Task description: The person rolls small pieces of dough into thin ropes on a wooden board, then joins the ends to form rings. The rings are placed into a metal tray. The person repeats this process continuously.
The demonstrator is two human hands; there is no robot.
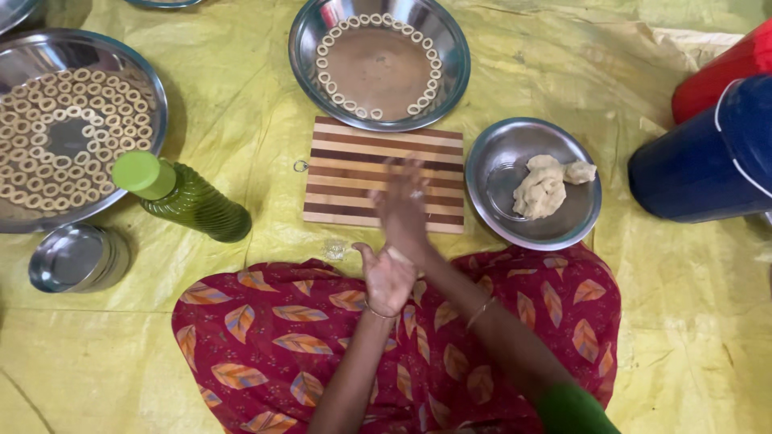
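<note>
The right hand (400, 205) is rubbing flat over the upturned left hand (388, 277), apparently rolling dough hidden between the palms; even, light pressure suits. The dough lump (540, 189) is waiting in the bowl (503, 157) to the right.

The person wears a deep red garment (273, 337) printed all over with leaf shapes in orange, yellow and grey-blue, each leaf veined and outlined. A thin bangle circles the left wrist (376, 312), and another thin bangle (480, 312) sits on the right forearm. A green sleeve (572, 410) covers the right upper arm.
</note>
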